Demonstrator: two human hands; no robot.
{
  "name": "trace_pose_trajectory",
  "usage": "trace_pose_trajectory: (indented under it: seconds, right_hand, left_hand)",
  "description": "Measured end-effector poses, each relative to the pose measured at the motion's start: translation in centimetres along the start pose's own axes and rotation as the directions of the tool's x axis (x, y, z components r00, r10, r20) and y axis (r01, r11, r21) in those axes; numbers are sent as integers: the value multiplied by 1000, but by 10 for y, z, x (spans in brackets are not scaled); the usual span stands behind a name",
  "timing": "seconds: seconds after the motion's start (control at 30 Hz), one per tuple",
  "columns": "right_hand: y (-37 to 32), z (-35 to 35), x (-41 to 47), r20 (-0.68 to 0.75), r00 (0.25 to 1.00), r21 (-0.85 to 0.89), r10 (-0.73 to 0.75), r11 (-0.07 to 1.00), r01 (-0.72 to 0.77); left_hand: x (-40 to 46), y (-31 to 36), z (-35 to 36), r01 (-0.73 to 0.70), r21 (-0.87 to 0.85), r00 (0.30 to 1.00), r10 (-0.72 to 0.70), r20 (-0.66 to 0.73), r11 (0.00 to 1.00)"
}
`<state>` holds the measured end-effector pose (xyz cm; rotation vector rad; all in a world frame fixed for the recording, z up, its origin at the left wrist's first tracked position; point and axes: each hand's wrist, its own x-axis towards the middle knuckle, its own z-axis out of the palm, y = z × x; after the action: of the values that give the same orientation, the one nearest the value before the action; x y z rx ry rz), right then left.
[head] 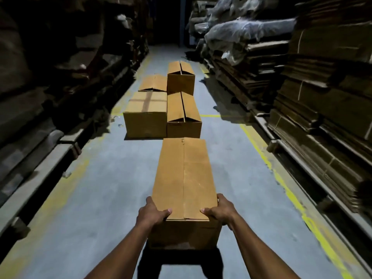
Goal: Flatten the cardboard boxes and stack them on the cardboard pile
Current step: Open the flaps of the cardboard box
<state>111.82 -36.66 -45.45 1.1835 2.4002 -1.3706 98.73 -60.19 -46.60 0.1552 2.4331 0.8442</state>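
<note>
The left hand (154,213) clasps the long cardboard box's (184,178) near-left corner, thumb on top; the right hand (218,209) clasps the near-right corner likewise. The box runs lengthwise straight away from both hands, probably lifted off the floor (90,188); its underside is hidden.

Four boxes (174,105) block mid-aisle ahead. Bare floor (231,158) strips run either side. Cardboard stacks (314,93) wall the right.
</note>
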Motion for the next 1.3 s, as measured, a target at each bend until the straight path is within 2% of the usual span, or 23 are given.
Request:
trace_pose_trajectory:
  seconds: [0.13,0.27,0.37,0.53,0.6,0.7,0.73,0.8,0.87,0.93,1.0,1.07,1.1,1.13,1.2,1.3]
  right_hand:
    - [32,20,21,12,1000,-45,-2,999,2]
    - [11,27,35,26,999,-171,40,985,-35]
    - [-23,49,38,-30,1000,-368,10,930,-20]
    - [-50,69,48,-19,1000,-534,21,845,-28]
    - [-57,49,49,7,1000,-511,1,860,3]
    - [-69,-6,39,76,996,-371,-38,926,64]
    - [-72,-21,37,61,997,-343,-49,937,67]
    - [-66,-47,35,-90,993,-416,-80,909,35]
    - [-55,-55,36,-323,939,-574,-117,813,-96]
    - [-40,-48,37,-432,882,-714,-188,669,-207]
    - [-29,-27,42,-356,879,-849,-318,503,-162]
    - [-20,0,49,-143,894,-931,-426,364,24]
    - [-16,14,55,-27,897,-932,-442,334,137]
    - [-15,27,57,55,906,-903,-420,366,224]
    - [-16,45,55,113,929,-800,-352,523,295]
    - [-31,51,42,7,912,-678,-410,669,306]
  left_hand:
    - [16,-27,31,-25,28,999,24,37,999]
    - [25,-27,31,-49,62,994,42,101,997]
    - [27,-12,35,-97,208,989,72,127,973]
    - [29,8,36,-218,377,966,144,215,900]
    - [34,4,32,-275,384,953,197,229,882]
    - [36,-7,33,-368,367,922,283,266,854]
    - [37,-15,34,-394,341,914,325,242,853]
    - [39,-29,33,-430,228,900,394,189,874]
    - [42,-39,28,-450,105,889,434,147,887]
    - [42,-40,26,-429,-14,902,429,56,903]
    - [44,-36,23,-310,-207,950,294,-107,928]
    - [50,-32,23,-125,-432,982,50,-182,893]
    - [50,-30,22,-72,-509,984,-22,-178,857]
    - [49,-29,22,-43,-566,984,-62,-165,823]
    - [46,-29,21,-13,-630,988,-86,-126,777]
    - [43,-31,14,-14,-640,986,-97,-138,768]
